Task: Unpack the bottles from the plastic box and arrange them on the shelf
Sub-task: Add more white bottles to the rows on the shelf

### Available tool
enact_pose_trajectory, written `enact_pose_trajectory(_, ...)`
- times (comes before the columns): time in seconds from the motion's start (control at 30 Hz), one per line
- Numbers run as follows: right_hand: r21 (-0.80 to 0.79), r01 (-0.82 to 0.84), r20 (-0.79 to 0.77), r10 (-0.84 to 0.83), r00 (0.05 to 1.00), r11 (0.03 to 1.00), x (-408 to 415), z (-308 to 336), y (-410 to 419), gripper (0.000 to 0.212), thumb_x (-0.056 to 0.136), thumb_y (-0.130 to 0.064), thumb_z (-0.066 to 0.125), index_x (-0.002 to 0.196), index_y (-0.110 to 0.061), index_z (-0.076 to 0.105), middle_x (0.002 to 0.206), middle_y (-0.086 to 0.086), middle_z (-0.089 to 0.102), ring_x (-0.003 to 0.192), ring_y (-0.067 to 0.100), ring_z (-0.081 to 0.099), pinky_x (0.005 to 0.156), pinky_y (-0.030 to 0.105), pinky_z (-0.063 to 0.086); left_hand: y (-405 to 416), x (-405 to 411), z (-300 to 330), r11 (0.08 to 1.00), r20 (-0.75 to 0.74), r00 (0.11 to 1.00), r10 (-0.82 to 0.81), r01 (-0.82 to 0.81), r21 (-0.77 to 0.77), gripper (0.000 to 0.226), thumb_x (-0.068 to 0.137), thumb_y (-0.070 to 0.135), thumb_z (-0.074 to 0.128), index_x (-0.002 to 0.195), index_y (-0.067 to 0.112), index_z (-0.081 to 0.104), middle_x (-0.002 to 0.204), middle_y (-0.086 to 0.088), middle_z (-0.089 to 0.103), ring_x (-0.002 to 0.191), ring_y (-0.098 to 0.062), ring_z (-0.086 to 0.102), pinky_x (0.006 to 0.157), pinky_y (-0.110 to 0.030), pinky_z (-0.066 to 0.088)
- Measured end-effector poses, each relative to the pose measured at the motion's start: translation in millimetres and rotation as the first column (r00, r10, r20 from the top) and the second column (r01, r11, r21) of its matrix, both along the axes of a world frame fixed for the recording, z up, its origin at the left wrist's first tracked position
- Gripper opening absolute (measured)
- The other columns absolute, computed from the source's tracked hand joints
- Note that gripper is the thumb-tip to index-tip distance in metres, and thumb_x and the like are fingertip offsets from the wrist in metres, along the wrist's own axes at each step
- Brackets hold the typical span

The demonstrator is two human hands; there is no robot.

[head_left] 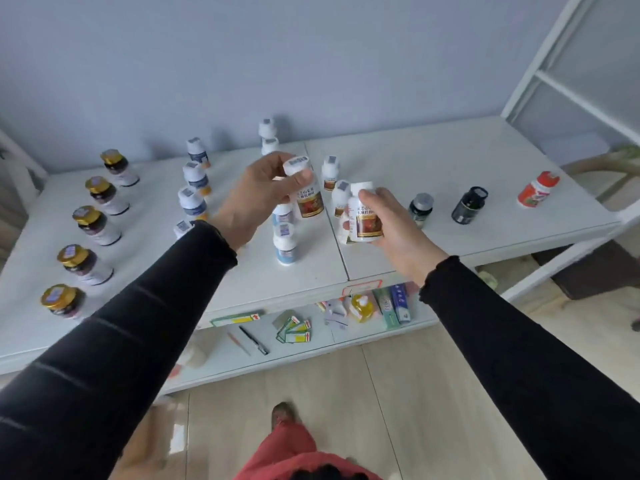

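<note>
My left hand (258,195) grips a white bottle with a red label (306,192) by its cap, held above the white shelf (433,168). My right hand (394,226) grips a second white red-label bottle (363,213) around its body, just right of the shelf's middle seam. Standing on the shelf are a column of gold-capped dark jars (98,225) at the left, a column of white bottles with blue-orange labels (195,174), white-blue bottles (285,244) under my left hand, and two red-label bottles (330,173) behind. The plastic box is out of view.
Right of my hands stand a grey-capped dark bottle (420,209), a black bottle (469,206) and an orange-red bottle (538,188). A lower shelf (311,344) holds a pen, cards, a yellow bottle and boxes. A white frame (540,74) rises at the right.
</note>
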State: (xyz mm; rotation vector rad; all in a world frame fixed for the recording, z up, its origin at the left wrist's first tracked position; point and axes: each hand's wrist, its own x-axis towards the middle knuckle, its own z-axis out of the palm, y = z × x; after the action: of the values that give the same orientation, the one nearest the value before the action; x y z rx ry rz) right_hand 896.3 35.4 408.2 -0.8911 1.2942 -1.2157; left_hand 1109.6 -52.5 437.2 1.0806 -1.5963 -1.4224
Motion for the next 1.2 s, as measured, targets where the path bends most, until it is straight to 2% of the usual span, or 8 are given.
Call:
enact_pose_trajectory(0.17, -0.016, 0.088, -0.024, -0.088, 0.996, 0.996, -29.5, 6.6, -74.8, 0.018, 0.097, -0.026, 0.056, 0.110, -0.013, 0.054, 0.083, -0.002, 0.068, 0.070, 0.014, 0.066, 0.068, 0.032, 0.053, -106.9, -39.0, -2.0, 0.991, 0.117, 0.990, 0.075, -0.061, -0.115, 0.029, 0.085, 0.028, 0.079, 0.107, 0.014, 0.064, 0.093, 0.004, 0.069, 0.073, -0.005, 0.063, 0.063, -0.016, 0.049)
enact_pose_trajectory(0.3, 0.005, 0.126, -0.189, -0.123, 0.974, 0.992, -44.6, 2.4, -127.3, 0.041, 0.090, -0.048, 0.066, 0.112, -0.015, 0.056, 0.098, 0.001, 0.062, 0.086, 0.016, 0.064, 0.080, 0.033, 0.051, -191.1, -64.3, -18.2, 0.982, 0.269, 0.958, 0.096, -0.047, -0.183, 0.031, 0.084, 0.029, 0.079, 0.107, 0.015, 0.064, 0.091, 0.007, 0.067, 0.078, -0.006, 0.062, 0.070, -0.020, 0.050)
enact_pose_trajectory(0.5, -0.002, 0.156, -0.251, -0.152, 0.956, 0.988, -69.1, -10.0, -172.0, 0.030, 0.091, -0.031, 0.071, 0.115, -0.016, 0.061, 0.112, 0.007, 0.068, 0.092, 0.011, 0.067, 0.076, 0.023, 0.052, -267.5, -101.5, -57.3, 0.970, 0.515, 0.857, 0.004, 0.123, -0.212, 0.032, 0.083, 0.030, 0.077, 0.106, 0.014, 0.062, 0.096, 0.001, 0.066, 0.085, -0.016, 0.060, 0.065, -0.019, 0.043)
enact_pose_trajectory(0.67, 0.003, 0.137, -0.287, -0.130, 0.949, 0.991, -89.2, -24.2, -202.8, 0.029, 0.091, -0.026, 0.071, 0.117, -0.017, 0.061, 0.113, 0.005, 0.068, 0.101, 0.015, 0.067, 0.079, 0.023, 0.052, -291.4, -116.2, -84.2, 0.967, 0.613, 0.789, -0.039, 0.184, -0.176, 0.032, 0.082, 0.028, 0.077, 0.105, 0.012, 0.061, 0.101, -0.004, 0.067, 0.092, -0.026, 0.062, 0.075, -0.033, 0.046)
enact_pose_trajectory(0.87, 0.007, 0.135, -0.252, -0.129, 0.959, 0.991, -107.8, -42.3, -241.9, 0.031, 0.089, -0.025, 0.073, 0.117, -0.018, 0.062, 0.114, 0.003, 0.069, 0.101, 0.014, 0.068, 0.078, 0.021, 0.051, -283.8, -125.0, -100.3, 0.970, 0.669, 0.742, -0.050, 0.196, -0.145, 0.038, 0.078, 0.029, 0.080, 0.106, 0.015, 0.059, 0.095, 0.002, 0.062, 0.087, -0.021, 0.058, 0.062, -0.023, 0.037)
enact_pose_trajectory(1.0, -0.016, 0.095, -0.295, -0.095, 0.951, 0.995, -114.8, -47.3, -275.2, 0.029, 0.087, -0.022, 0.073, 0.113, -0.013, 0.063, 0.107, 0.002, 0.068, 0.092, 0.011, 0.066, 0.068, 0.014, 0.050, -278.6, -128.8, -99.3, 0.980, 0.682, 0.730, -0.052, 0.170, -0.106, 0.044, 0.077, 0.028, 0.081, 0.111, 0.015, 0.057, 0.103, -0.002, 0.065, 0.094, -0.024, 0.060, 0.078, -0.034, 0.049)
enact_pose_trajectory(1.1, -0.044, 0.048, -0.357, -0.060, 0.932, 0.998, -115.2, -48.3, -309.5, 0.028, 0.085, -0.022, 0.075, 0.109, -0.012, 0.064, 0.103, 0.001, 0.069, 0.090, 0.012, 0.065, 0.072, 0.021, 0.052, -277.0, -125.1, -88.6, 0.986, 0.700, 0.710, -0.080, 0.159, -0.049, 0.056, 0.077, 0.030, 0.083, 0.123, 0.019, 0.054, 0.119, -0.001, 0.061, 0.107, -0.022, 0.059, 0.091, -0.036, 0.050)
enact_pose_trajectory(1.2, -0.051, -0.049, -0.433, 0.022, 0.901, 0.998, -109.3, -51.5, -349.7, 0.032, 0.083, -0.025, 0.076, 0.111, -0.017, 0.064, 0.102, -0.003, 0.069, 0.093, 0.014, 0.066, 0.081, 0.030, 0.054, -277.8, -113.6, -74.1, 0.978, 0.775, 0.629, -0.061, 0.191, -0.078, 0.059, 0.082, 0.026, 0.080, 0.134, 0.021, 0.051, 0.132, -0.001, 0.055, 0.116, -0.022, 0.055, 0.089, -0.032, 0.045)
